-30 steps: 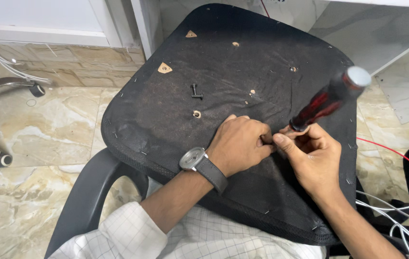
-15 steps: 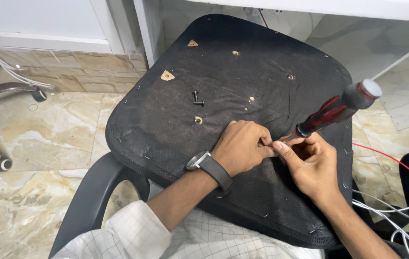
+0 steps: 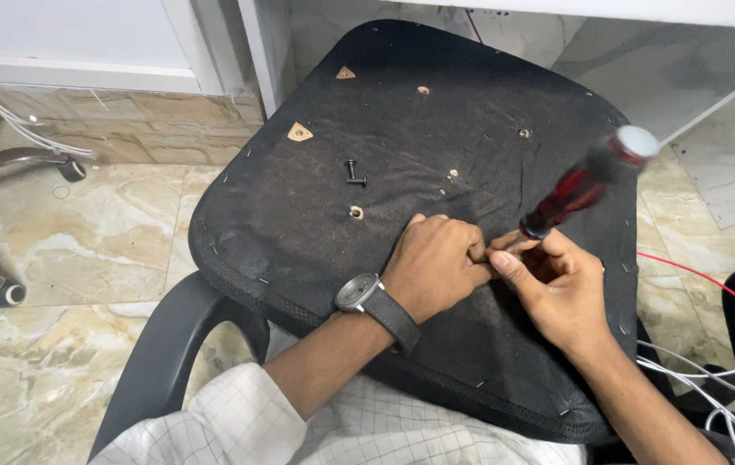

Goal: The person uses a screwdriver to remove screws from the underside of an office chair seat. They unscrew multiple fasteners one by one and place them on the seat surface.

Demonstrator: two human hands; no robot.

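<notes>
Head view: left hand (image 3: 436,263) pinches something hidden at seat (image 3: 298,224) centre; right hand (image 3: 548,284), at its 3 o'clock, clamps the screwdriver (image 3: 587,181); keep the shaft upright, press firmly

The screwdriver (image 3: 581,184) has a red-and-black handle with a pale grey cap at its end. It stands tilted, cap up and to the right, its shaft slanting down-left toward the seat base (image 3: 316,232), where the tip is hidden among the fingers. The handle looks blurred. The seat base is an upturned chair seat covered in dusty black fabric, stapled round its edge, with several small holes showing bare wood. Two loose black screws (image 3: 353,173) lie on it, just above one hole.
</notes>
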